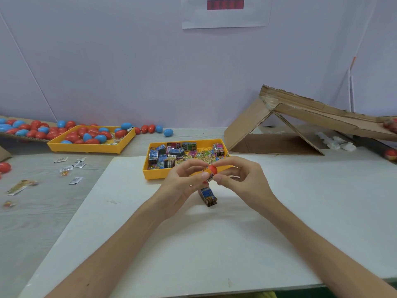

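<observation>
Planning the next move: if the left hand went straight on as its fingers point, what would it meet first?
The right hand, just across the red egg capsule that it and the left hand pinch; beyond, probably the yellow tray of small boxes, though depth is unclear.

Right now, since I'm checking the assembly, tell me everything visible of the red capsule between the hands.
The red capsule is a small rounded shell, glossy like plastic, only partly visible. It is held above the white board, pinched between fingertips of the left hand and right hand. A printed packet sits against its underside.
</observation>
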The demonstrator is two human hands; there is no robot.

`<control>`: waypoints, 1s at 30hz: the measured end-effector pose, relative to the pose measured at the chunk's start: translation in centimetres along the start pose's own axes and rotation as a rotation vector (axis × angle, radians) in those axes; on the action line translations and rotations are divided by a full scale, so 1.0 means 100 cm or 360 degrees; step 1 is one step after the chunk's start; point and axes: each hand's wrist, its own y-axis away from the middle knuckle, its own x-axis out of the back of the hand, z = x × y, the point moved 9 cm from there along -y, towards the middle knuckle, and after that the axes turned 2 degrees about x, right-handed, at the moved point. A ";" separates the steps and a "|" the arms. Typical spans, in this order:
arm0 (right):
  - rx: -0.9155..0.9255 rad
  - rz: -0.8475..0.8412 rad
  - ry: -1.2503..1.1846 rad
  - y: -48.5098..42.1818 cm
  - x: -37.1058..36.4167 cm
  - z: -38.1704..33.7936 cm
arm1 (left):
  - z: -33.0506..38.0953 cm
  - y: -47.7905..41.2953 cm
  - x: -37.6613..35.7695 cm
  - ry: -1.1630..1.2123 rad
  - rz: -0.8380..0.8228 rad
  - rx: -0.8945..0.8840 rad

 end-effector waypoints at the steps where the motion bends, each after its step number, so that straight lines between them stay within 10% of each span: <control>1: -0.0001 -0.0027 -0.0009 0.000 -0.002 0.000 | 0.001 0.000 0.001 -0.0035 0.0009 -0.0017; 30: 0.0303 -0.0084 0.0657 0.005 -0.010 -0.015 | -0.008 0.000 0.009 -0.0182 0.0092 0.0121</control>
